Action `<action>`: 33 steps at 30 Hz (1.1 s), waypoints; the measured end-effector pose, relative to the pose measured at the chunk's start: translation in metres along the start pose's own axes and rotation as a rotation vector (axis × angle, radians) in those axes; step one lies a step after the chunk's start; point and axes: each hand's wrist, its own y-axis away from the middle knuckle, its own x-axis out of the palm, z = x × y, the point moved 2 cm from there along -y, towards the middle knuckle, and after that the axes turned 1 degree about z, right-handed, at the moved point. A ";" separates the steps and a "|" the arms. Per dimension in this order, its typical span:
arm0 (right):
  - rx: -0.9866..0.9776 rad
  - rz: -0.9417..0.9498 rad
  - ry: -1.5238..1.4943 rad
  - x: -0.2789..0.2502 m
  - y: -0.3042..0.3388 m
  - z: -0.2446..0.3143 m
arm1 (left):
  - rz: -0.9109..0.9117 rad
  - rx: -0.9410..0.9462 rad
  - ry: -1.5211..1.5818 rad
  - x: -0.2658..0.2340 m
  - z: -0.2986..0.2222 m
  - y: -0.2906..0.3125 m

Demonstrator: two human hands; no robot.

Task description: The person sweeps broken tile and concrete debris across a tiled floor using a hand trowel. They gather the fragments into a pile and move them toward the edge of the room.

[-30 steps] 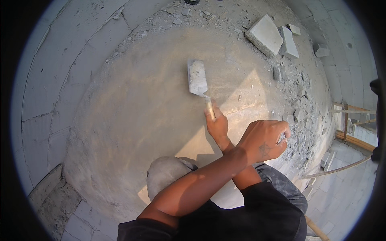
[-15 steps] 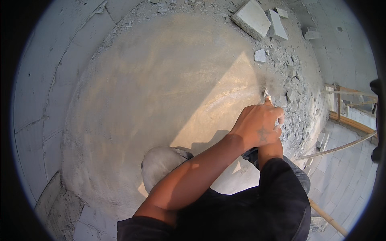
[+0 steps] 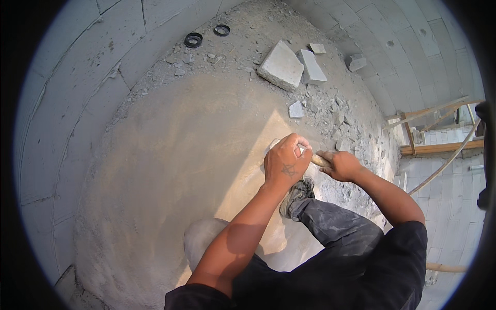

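A tool with a light wooden handle (image 3: 321,161) is held low over the dusty floor, between my hands. My right hand (image 3: 342,166) wraps round the handle's right end. The fingers of my left hand (image 3: 287,161) are curled round the tool's other part, and a pale edge shows past the knuckles. What kind of tool it is stays hidden under my left hand. Both hands are in front of my shoe (image 3: 298,195), above a sunlit patch of floor (image 3: 253,175).
Beyond my hands lie a large pale block (image 3: 281,66), a narrower block (image 3: 311,68) and a small chunk (image 3: 296,109). Rubble (image 3: 343,116) covers the right side. Two black rings (image 3: 193,40) lie by the left block wall (image 3: 88,98). Wooden poles (image 3: 439,148) are at right.
My hands have moved left and apart; the right hand and the handle, hidden before, now show. The view has shifted, bringing in the black rings and more of my right leg.
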 end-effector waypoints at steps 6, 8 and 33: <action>-0.486 0.048 -0.085 -0.018 -0.115 0.039 | -0.081 0.109 -0.237 -0.001 0.046 -0.021; -0.613 -0.017 -0.277 -0.017 -0.164 0.044 | -0.121 0.062 -0.442 -0.018 0.075 -0.029; 0.319 -0.821 -0.631 -0.098 -0.574 -0.213 | -0.254 -0.901 0.180 0.105 0.205 -0.362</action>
